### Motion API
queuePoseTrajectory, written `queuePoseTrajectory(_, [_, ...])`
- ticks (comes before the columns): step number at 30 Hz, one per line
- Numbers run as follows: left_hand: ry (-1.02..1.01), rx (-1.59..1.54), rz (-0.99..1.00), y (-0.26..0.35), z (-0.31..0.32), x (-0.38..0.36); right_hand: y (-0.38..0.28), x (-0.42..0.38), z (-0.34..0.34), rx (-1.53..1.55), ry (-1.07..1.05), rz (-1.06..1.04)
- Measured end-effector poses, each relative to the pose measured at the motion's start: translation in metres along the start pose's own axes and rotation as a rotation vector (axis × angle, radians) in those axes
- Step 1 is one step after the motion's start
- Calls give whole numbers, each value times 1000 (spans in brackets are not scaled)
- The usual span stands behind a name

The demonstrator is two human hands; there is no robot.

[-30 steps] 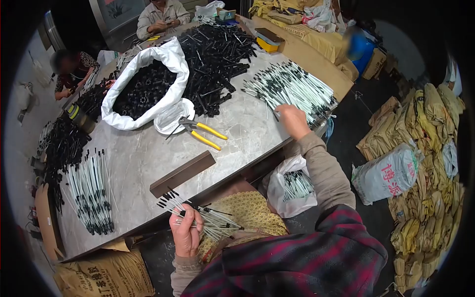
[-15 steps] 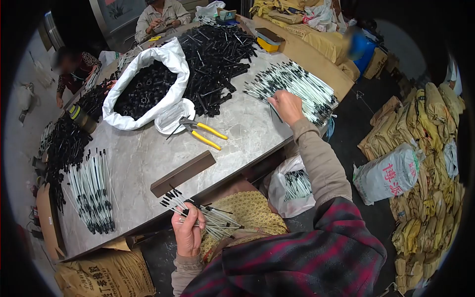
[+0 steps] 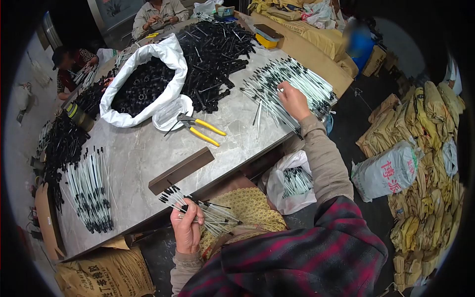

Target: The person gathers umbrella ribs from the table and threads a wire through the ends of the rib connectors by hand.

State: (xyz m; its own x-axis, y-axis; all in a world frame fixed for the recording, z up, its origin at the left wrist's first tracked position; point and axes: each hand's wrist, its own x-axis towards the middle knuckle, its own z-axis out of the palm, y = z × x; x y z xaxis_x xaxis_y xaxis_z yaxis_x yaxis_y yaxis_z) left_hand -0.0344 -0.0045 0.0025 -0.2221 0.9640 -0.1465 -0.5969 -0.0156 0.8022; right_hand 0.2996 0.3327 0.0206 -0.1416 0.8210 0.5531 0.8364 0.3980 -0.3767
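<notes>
My left hand (image 3: 187, 225) is closed round a loose bundle of thin white sticks with black ends (image 3: 217, 218), held over my lap by the table's front edge. My right hand (image 3: 294, 99) rests at a large pile of the same black-tipped white sticks (image 3: 302, 79) at the table's right. Its fingers are curled, and what they grip, if anything, is too small to tell. A few sticks lie apart to the left of that hand. A brown bar (image 3: 181, 171) lies on the grey table (image 3: 133, 173) just beyond my left hand.
Yellow-handled pincers (image 3: 205, 132) lie beside a white sack of black parts (image 3: 143, 89). Black parts (image 3: 213, 59) are heaped behind. More sticks (image 3: 90, 190) lie left. Two people (image 3: 158, 17) sit across the table. A white bag (image 3: 292, 183) hangs below the front edge.
My right hand has shifted slightly up and right over the pile, and some sticks at its left and front edge lie differently. My left hand still holds its bundle.
</notes>
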Motion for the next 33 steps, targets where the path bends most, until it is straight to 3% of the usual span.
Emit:
queuePoseTrajectory(6, [25, -8, 4, 1, 2, -2, -18, -23, -9, -57, -153, 13])
queuePoseTrajectory(10, [25, -9, 12, 1, 0, -3, -13, -37, 2, -256, -241, -69])
queuePoseTrajectory(17, [39, -15, 24, 0, 0, -7, -40, -46, -6, 96, -85, -22])
queuePoseTrajectory(21, [50, -29, 14, -1, 1, -7, -65, -69, -11, 128, -342, -113])
queuePoseTrajectory(32, [42, -10, 16, -2, -1, -9, -62, -81, -11, 163, -173, -147])
queuePoseTrajectory(33, [43, -11, 14, -2, 0, -10, -69, -81, -16, 153, -248, -125])
